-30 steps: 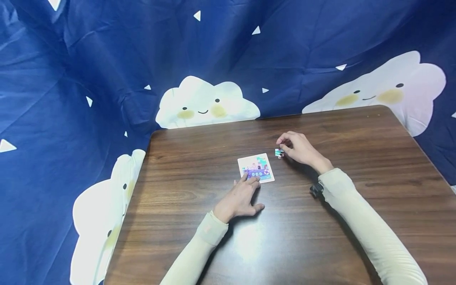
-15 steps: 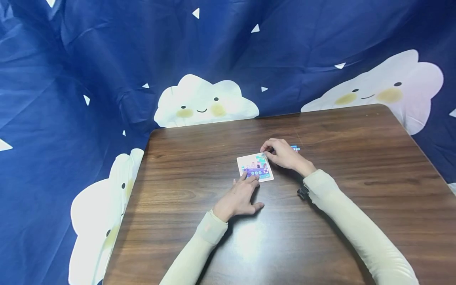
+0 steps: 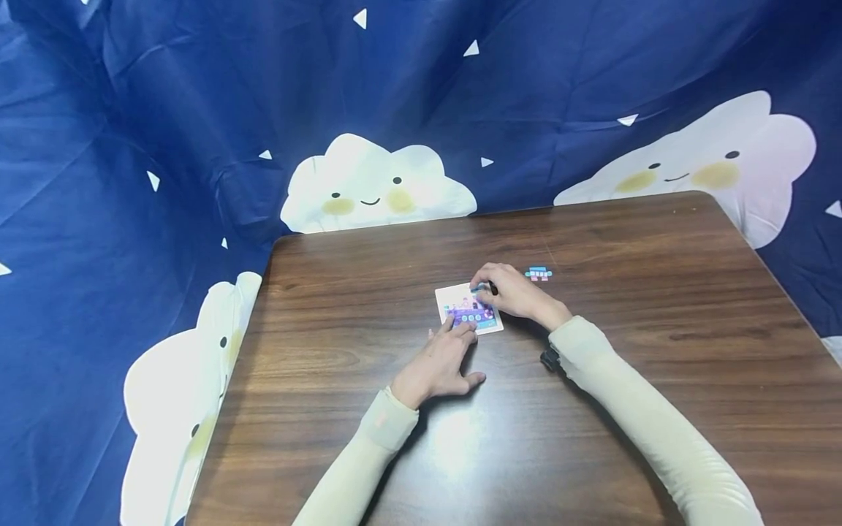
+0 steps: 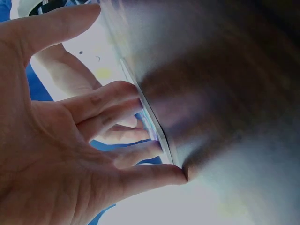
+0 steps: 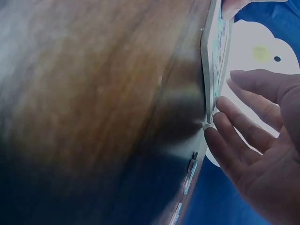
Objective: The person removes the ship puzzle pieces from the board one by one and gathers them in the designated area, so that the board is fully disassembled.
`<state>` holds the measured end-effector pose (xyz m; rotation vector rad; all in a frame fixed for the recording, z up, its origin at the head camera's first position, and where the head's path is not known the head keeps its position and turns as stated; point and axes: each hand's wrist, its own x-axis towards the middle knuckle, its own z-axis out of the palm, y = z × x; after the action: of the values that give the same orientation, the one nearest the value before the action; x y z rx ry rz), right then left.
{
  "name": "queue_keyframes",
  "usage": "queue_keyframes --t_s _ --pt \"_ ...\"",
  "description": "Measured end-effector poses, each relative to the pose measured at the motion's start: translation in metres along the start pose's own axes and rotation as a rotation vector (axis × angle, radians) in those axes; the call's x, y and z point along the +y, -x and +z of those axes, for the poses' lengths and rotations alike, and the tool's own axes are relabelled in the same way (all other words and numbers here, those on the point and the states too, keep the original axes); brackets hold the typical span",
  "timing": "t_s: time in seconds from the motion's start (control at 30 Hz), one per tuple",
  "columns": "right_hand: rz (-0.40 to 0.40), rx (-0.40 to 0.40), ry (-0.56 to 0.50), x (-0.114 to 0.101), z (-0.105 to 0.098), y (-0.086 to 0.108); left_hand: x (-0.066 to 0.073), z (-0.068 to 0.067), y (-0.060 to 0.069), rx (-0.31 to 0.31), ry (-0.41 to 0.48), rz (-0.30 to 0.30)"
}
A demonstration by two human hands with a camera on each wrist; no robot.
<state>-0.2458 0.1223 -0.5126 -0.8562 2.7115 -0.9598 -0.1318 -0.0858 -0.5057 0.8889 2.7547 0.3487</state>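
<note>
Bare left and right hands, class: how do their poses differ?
The left hand spreads its thumb wide; the right hand has thumb and forefinger close together. The left hand touches the near side of a square, white-bordered picture board; the right hand is at its far right corner. Both arms wear cream sleeves.

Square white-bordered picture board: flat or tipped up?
Flat: edge-on in the left wrist view, the picture board lies along the brown wooden tabletop.
</note>
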Motion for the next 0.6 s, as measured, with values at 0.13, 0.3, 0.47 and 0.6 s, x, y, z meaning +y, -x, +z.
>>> queue_keyframes --t_s 0.13,0.3,0.47,0.6 --pt "0.004 -0.022 0.018 0.0009 0.0004 0.0008 0.0002 -0.0009 -0.0005 -0.01 -0.002 0.001" --pt "0.015 -0.032 0.029 -0.0002 0.0004 0.0009 0.0008 -0.0011 -0.0005 -0.01 0.001 -0.003" --pt "0.025 -0.034 0.049 -0.002 0.0005 -0.0004 0.0008 -0.0025 -0.0014 0.005 0.01 0.0" --pt "0.027 -0.033 0.048 -0.002 0.0023 -0.0004 0.0006 -0.0032 -0.0018 0.009 0.016 0.007"
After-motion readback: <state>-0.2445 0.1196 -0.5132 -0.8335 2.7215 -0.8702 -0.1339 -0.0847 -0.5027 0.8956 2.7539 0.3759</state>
